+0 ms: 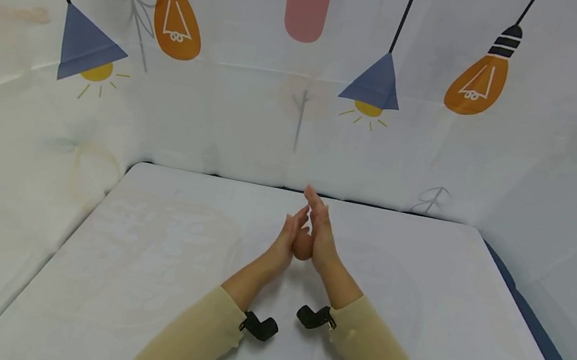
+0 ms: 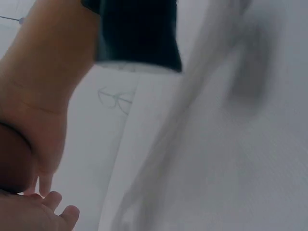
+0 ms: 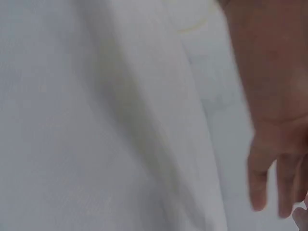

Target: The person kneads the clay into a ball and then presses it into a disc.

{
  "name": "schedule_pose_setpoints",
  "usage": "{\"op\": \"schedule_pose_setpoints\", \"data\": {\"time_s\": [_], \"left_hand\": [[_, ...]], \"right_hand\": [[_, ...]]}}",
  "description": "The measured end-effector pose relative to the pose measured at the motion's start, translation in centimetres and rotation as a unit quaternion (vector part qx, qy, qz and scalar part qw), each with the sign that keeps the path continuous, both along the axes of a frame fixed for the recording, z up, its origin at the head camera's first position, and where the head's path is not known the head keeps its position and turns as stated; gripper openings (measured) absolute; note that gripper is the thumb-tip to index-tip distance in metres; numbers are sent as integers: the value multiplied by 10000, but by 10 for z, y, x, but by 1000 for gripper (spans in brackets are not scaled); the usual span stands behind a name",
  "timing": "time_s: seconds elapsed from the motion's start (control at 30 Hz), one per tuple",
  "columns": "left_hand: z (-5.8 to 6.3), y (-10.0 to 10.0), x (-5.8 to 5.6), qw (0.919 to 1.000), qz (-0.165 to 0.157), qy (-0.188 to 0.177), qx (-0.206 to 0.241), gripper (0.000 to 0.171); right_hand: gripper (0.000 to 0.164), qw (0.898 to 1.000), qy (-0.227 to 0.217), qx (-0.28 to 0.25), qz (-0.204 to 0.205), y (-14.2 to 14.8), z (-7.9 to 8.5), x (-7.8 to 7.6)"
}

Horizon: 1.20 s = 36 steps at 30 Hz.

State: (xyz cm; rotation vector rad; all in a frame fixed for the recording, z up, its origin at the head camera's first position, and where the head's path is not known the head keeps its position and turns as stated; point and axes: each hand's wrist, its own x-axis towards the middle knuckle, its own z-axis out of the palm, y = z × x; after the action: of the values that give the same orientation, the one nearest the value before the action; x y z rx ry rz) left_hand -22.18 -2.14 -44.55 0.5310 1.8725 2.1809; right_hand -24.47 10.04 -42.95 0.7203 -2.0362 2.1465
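Note:
A smooth reddish-brown ball (image 1: 303, 246) sits between the heels of my two palms, above the white table. My left hand (image 1: 285, 240) presses it from the left, its fingers stretched forward. On the other side my right hand (image 1: 323, 238) lies against it, fingers straight and reaching a little farther forward than the left ones. The palms face each other, with fingertips close together at the top. In the left wrist view the ball (image 2: 13, 159) shows at the left edge, partly cut off by the frame. The right wrist view has straight, spread fingers (image 3: 258, 190) at its right edge.
A white tabletop (image 1: 164, 261) spreads under both arms. Behind it hangs a pale cloth (image 1: 253, 116) printed with lamps and bulbs. Each wrist carries a small black camera, the left one (image 1: 261, 328) and the right one (image 1: 313, 317) close to each other.

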Motion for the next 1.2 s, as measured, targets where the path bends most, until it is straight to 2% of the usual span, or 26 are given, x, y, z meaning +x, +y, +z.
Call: {"op": "schedule_pose_setpoints", "data": {"time_s": [0.1,0.27,0.4,0.53,0.67,0.77,0.9,1.1,1.2], "left_hand": [[6,0,2,9990,17,-76,439,115],[10,-1,3,9954,612,98,724,106],[13,-4,1,9890,1110,304,931,106],[14,-6,-1,9849,1416,433,894,103],[11,-8,-2,9861,1528,529,389,101],[8,-6,-3,9863,1522,630,20,96],[3,-3,-3,9873,1377,742,-270,89],[-3,1,-3,9924,805,854,-370,78],[-3,1,-2,9951,432,829,-324,89]], "right_hand": [[71,9991,-44,423,-51,0,-6,-2],[75,9946,-92,1024,123,-2,-16,0],[78,9927,121,1166,286,-5,-21,5],[78,9902,550,1190,472,-7,-25,10],[82,9867,980,1090,696,-9,-26,15],[87,9852,1225,956,725,-10,-23,17],[93,9863,1391,705,537,-10,-14,18],[92,9882,1498,329,-3,-7,-6,12],[93,9885,1478,255,-199,-3,-5,6]]}}
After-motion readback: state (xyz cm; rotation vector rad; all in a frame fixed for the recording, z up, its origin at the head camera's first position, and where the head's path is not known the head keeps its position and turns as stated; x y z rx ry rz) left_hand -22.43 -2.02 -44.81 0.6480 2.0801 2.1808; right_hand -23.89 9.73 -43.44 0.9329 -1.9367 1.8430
